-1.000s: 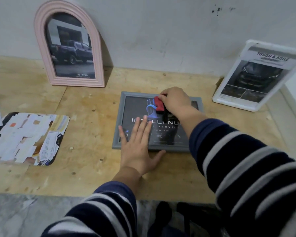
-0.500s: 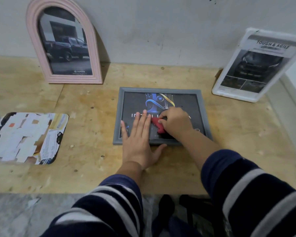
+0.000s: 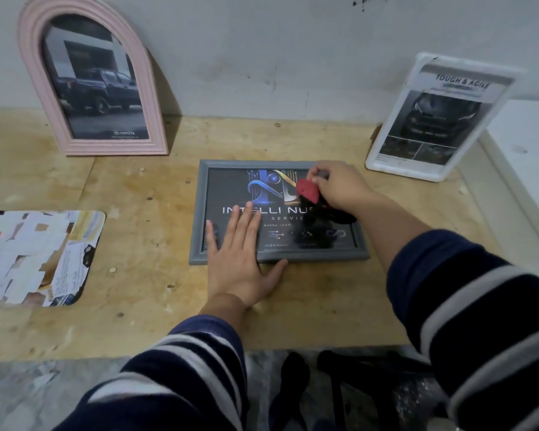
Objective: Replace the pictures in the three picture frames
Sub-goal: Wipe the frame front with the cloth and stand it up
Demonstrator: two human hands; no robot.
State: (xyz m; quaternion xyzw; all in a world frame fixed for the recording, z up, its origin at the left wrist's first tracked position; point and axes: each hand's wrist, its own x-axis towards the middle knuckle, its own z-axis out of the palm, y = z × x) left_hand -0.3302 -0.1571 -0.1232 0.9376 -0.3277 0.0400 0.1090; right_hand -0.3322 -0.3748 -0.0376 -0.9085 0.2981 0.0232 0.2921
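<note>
A grey picture frame (image 3: 199,206) with a dark logo picture lies flat on the wooden table (image 3: 143,188). My left hand (image 3: 241,259) lies flat with straight fingers on its lower left corner. My right hand (image 3: 339,188) grips a red and black cloth (image 3: 307,189) against the glass near the upper right. A pink arched frame (image 3: 28,57) with a truck picture leans on the wall at the back left. A white frame (image 3: 383,144) with a car picture leans at the back right.
A rounded board (image 3: 38,256) covered in torn paper scraps lies on the left of the table. A white ledge (image 3: 523,144) borders the table on the right. The table's front edge runs below my forearms, with a marbled floor beneath.
My right hand with the cloth moved from the frame's lower middle up to its upper right. My left hand has stayed flat on the lower left corner.
</note>
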